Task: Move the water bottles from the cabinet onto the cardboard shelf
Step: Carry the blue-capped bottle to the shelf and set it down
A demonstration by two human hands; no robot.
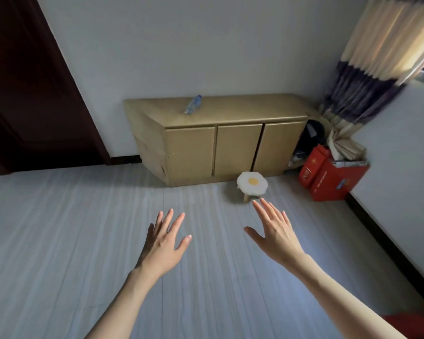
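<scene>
While both the left hand (165,243) and right hand (275,231) hover spread and empty, the water bottle (193,104) on the cabinet (230,113) looks light, possibly crushable; grasp mid-body.

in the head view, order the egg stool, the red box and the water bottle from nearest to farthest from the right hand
From the right hand, which is open and holds nothing:
1. Egg stool, on the floor just past the fingertips, before the cabinet doors.
2. Red box, on the floor to the right, by the curtain.
3. Water bottle, lying on the cabinet top, toward its left end.
</scene>
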